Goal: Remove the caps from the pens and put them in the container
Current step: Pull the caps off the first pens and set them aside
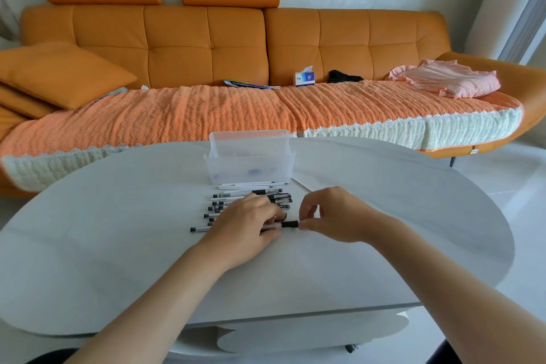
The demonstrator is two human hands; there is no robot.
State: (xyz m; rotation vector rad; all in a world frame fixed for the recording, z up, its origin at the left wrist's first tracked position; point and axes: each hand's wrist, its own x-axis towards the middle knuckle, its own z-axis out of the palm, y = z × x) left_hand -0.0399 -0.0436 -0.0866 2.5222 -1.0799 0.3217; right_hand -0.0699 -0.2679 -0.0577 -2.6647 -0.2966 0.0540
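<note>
Two hands on one pen at a white oval table (118, 245).
Left hand (248, 224) grips the clear-barrelled pen (277, 225); right hand (334, 216) pinches its black cap (289, 224) between thumb and forefinger.

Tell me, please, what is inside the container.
Inside the container a small bluish shape shows low through the ribbed wall; what it is cannot be told. The frosted plastic blurs the rest.
</note>
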